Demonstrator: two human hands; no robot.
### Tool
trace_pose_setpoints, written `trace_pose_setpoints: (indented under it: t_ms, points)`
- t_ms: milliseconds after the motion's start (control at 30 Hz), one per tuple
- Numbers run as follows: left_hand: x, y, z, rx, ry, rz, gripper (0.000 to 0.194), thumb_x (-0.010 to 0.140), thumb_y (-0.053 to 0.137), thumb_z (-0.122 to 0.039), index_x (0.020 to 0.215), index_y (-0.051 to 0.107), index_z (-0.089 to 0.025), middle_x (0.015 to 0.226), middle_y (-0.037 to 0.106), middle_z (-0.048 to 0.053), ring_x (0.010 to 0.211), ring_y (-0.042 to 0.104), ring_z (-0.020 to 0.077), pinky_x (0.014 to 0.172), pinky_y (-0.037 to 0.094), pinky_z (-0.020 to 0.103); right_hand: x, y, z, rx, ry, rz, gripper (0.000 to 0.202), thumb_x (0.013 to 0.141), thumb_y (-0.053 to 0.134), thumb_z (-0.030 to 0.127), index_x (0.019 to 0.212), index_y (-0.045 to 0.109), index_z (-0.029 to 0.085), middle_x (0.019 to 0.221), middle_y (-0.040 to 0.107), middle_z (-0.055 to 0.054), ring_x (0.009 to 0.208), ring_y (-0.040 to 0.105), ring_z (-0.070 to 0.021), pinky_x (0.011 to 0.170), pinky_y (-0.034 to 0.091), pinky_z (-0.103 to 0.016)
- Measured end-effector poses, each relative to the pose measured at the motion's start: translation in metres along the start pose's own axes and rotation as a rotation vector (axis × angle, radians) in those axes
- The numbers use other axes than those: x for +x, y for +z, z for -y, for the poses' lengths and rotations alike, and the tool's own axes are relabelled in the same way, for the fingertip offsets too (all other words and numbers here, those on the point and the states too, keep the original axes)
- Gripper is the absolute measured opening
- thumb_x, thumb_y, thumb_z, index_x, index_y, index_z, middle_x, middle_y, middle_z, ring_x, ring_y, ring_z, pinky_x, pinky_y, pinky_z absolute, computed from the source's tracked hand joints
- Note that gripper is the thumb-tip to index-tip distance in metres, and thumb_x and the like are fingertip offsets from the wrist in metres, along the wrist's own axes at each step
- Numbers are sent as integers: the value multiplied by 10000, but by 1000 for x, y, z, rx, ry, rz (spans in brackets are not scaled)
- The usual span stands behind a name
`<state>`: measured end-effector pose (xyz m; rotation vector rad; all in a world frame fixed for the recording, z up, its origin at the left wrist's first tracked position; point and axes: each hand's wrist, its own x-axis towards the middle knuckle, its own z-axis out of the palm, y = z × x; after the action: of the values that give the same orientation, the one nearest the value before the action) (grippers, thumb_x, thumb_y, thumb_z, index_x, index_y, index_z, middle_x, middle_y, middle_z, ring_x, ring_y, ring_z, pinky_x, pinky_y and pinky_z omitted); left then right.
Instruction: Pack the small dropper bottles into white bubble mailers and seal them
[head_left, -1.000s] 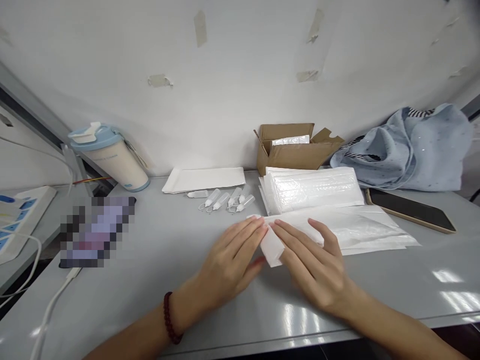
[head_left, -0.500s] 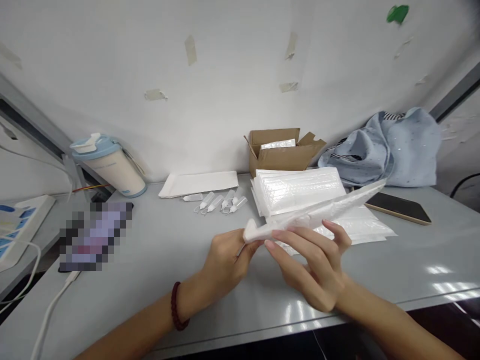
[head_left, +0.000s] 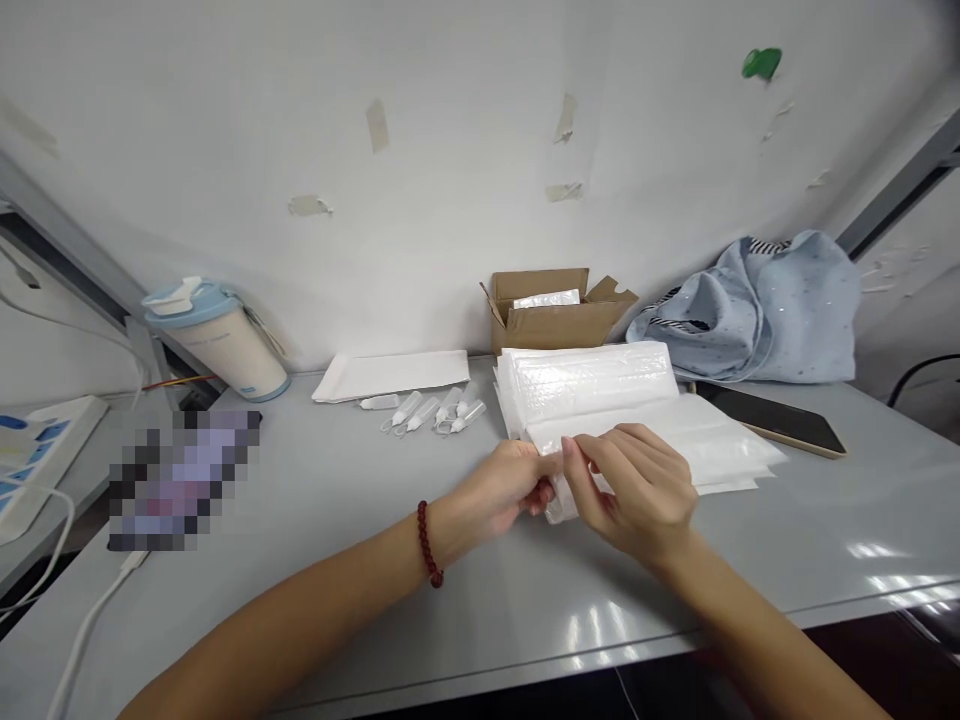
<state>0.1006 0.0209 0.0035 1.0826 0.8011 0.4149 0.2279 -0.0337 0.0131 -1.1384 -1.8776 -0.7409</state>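
A white plastic bag (head_left: 559, 430) lies low over other glossy white bags (head_left: 592, 375). Its near edge is gripped by my left hand (head_left: 517, 478), whose fingers are wrapped round the left corner. Right beside it, my right hand (head_left: 641, 490) pinches the same edge with thumb and forefinger, the other fingers curled. The two hands almost touch. Where the held bag ends and those beneath begin is hard to tell. Whether anything is inside it is hidden.
Small clear dropper bottles (head_left: 424, 412) lie left of the bags, before a white envelope (head_left: 390, 374). Behind stands an open cardboard box (head_left: 562, 325). A phone (head_left: 780, 420) and a blue cloth bag (head_left: 806, 310) are right; a tumbler (head_left: 232, 345) and a cabled, blurred-out phone (head_left: 187, 480) left.
The white bag has come down from a raised, slanting position. My left hand has shifted right, and my right hand's spread fingers have closed into a pinch. The view has shifted slightly.
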Motion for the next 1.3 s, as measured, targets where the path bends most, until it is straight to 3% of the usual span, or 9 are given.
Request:
trace_pose_setpoints:
  t_ms: [167, 333, 467, 767, 933, 1033, 1133, 1233, 1300]
  points:
    - [12, -5, -8, -13, 6, -71, 255, 784, 587, -158, 566, 455, -161, 444, 449, -52, 413, 400, 55, 427, 306, 203, 1, 1, -6, -41, 94, 55, 150, 853, 524, 145, 719, 556, 203, 550, 558, -1, 504, 480, -145, 527, 365, -299]
    - [13, -8, -9, -4, -22, -92, 269, 822, 628, -266, 622, 494, -146, 456, 495, -36, 422, 482, 72, 436, 378, 205, -3, 11, -15, -317, 263, 388, 184, 881, 450, 195, 793, 607, 156, 788, 626, -104, 717, 544, -222, 576, 346, -318]
    - [8, -10, -8, 1, -6, -93, 231, 848, 610, -248, 674, 553, -107, 532, 570, 6, 477, 560, 86, 503, 446, 213, -6, 16, -19, -406, 296, 497, 200, 870, 461, 200, 743, 607, 151, 781, 615, -124, 755, 522, -256, 560, 271, -315]
    - [3, -18, -9, 86, 27, -132, 310, 882, 554, -279, 626, 564, -106, 585, 619, 37, 522, 614, 104, 573, 515, 244, -9, 18, -16, -470, 317, 544, 226, 895, 436, 227, 818, 632, 144, 869, 628, -133, 805, 524, -272, 579, 290, -333]
    - [-4, -26, -9, 230, 60, -178, 274, 912, 464, -283, 738, 582, -107, 705, 693, 94, 540, 639, 118, 561, 538, 267, -10, 18, -21, -341, 292, 406, 183, 874, 470, 218, 918, 631, 139, 931, 632, -140, 852, 532, -289, 622, 373, -364]
    - [-13, -42, -8, 418, 146, -256, 258, 902, 445, -272, 740, 579, -123, 711, 702, 92, 553, 650, 134, 547, 539, 272, -5, 17, -17, -132, 235, 226, 144, 868, 491, 168, 939, 614, 144, 963, 631, -130, 891, 543, -269, 682, 413, -370]
    - [-20, -74, -9, 700, 303, -414, 281, 895, 435, -301, 725, 587, -137, 721, 682, 83, 609, 646, 167, 609, 540, 326, -1, 17, -7, 92, 164, 136, 111, 850, 522, 110, 918, 595, 157, 952, 626, -110, 885, 556, -237, 738, 425, -376]
    - [-19, -112, -14, 1019, 491, -575, 263, 903, 418, -289, 879, 620, -123, 972, 654, 150, 989, 593, 272, 894, 455, 483, -2, 19, 5, 215, 109, 154, 124, 838, 526, 72, 905, 579, 162, 932, 624, -99, 879, 555, -226, 754, 416, -381]
    - [-14, -132, -17, 1212, 576, -579, 281, 899, 451, -328, 946, 640, -126, 1169, 588, 174, 1202, 449, 312, 992, 371, 516, -4, 21, 11, 239, 79, 187, 135, 838, 522, 66, 909, 576, 167, 942, 630, -98, 903, 553, -232, 763, 402, -387]
